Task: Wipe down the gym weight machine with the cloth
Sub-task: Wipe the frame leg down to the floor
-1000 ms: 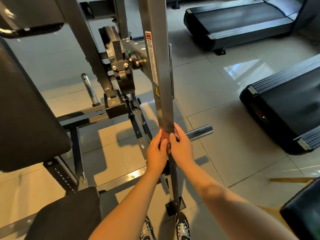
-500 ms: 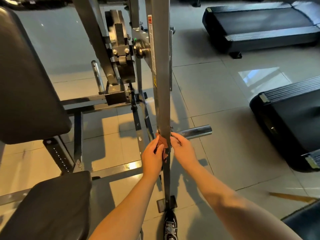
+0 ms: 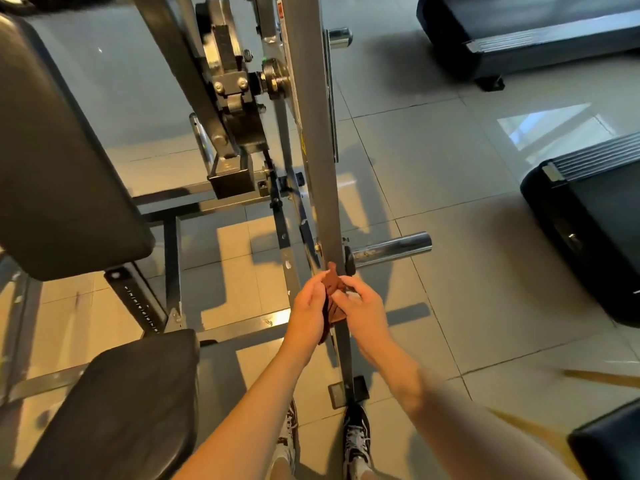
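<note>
A grey upright post (image 3: pixel 320 161) of the weight machine runs down the middle of the view to a foot plate on the floor. A small brown cloth (image 3: pixel 331 284) is bunched against the post's lower part. My left hand (image 3: pixel 308 311) grips the cloth from the left. From the right, my right hand (image 3: pixel 362 311) pinches the same cloth with curled fingers. Most of the cloth is hidden between my two hands.
A chrome weight peg (image 3: pixel 391 249) sticks out right of the post, just above my hands. Black back pad (image 3: pixel 59 161) and seat pad (image 3: pixel 114 407) fill the left side. Treadmills (image 3: pixel 588 233) stand on the right and at the far right. My shoes (image 3: pixel 356 434) stand by the post's foot.
Both hands have slid the cloth down the post, from beside the chrome peg to just below it. My head has tilted further down.
</note>
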A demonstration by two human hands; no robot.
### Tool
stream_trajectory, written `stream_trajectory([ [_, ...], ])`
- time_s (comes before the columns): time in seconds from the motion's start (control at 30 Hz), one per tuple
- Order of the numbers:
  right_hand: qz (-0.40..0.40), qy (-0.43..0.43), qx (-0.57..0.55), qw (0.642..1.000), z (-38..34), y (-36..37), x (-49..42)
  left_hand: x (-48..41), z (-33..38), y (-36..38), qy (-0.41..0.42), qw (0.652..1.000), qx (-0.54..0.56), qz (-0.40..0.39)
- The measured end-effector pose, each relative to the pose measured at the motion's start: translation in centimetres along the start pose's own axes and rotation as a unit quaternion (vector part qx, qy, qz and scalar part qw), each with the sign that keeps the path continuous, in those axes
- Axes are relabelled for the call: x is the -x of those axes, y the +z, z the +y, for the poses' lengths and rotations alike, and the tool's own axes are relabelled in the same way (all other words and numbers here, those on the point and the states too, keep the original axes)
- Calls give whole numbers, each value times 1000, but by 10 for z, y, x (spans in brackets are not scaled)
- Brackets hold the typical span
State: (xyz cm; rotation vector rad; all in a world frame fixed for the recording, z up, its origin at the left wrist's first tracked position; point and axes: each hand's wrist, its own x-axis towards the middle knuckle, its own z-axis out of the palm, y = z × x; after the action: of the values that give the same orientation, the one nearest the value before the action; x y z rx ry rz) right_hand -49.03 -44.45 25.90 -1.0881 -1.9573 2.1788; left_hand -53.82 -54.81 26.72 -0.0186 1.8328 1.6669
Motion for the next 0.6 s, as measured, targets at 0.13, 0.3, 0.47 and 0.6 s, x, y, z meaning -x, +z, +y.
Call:
stream_trajectory([
  [0.13, 72, -64, 33, 995, 2, -2, -12, -13, -2, -15, 33, 998, -51, 36],
  [0.3, 180, -142, 108, 967, -4, 20, -34, -38, -19, -30, 38, 995, -91, 18],
  [0.47, 235, -143, 89, 957, 21, 37, -46, -49, -32, -32, 64, 992, -87, -60],
  [0.6, 259, -89, 52, 960, 56, 44, -46, -53, -50, -40, 43, 990, -75, -109],
])
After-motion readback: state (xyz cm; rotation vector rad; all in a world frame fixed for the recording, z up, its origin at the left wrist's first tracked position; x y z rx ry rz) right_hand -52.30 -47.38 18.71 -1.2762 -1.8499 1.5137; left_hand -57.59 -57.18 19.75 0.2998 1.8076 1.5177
